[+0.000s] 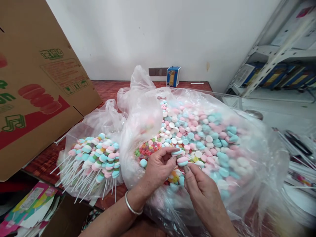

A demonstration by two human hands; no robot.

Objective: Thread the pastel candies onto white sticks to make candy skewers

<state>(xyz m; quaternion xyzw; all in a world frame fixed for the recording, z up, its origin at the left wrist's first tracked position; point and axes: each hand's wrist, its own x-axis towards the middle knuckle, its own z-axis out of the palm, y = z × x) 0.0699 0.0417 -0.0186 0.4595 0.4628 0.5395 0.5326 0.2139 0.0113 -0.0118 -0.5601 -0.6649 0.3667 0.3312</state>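
Observation:
My left hand [158, 167], a metal bangle on its wrist, pinches a pastel marshmallow [178, 152] between thumb and forefinger. Close against it, my right hand [202, 189] has thumb and fingertips closed on a pink and blue marshmallow [182, 160]. Whether a stick joins the two pieces is hidden by my fingers. Both hands are over a large clear plastic bag [256, 144] full of loose pink, white and blue marshmallows [195, 126]. Colourful gummy rings [148, 148] lie in the bag left of my hands, and yellow and orange gummies [174, 177] show beneath them.
On the left, finished-looking marshmallow skewers [98, 156] with white sticks lie on a plastic bag. A big cardboard box [44, 82] stands behind them. A small blue box [173, 76] is by the wall socket [158, 71]. Metal shelves [274, 52] stand at right.

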